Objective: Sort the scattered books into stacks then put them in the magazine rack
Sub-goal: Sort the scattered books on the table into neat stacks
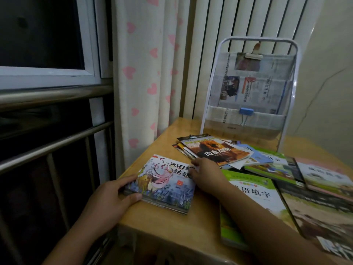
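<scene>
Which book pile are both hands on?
The small stack with the blue illustrated cover, nearest the window; left hand grips its edge, right hand rests on top.

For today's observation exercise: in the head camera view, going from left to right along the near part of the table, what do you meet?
Left hand gripping the stack's left edge → stack of picture books topped by a blue illustrated cover → right hand resting on the stack's right side → green-covered book → large landscape-photo book at the right edge.
</scene>
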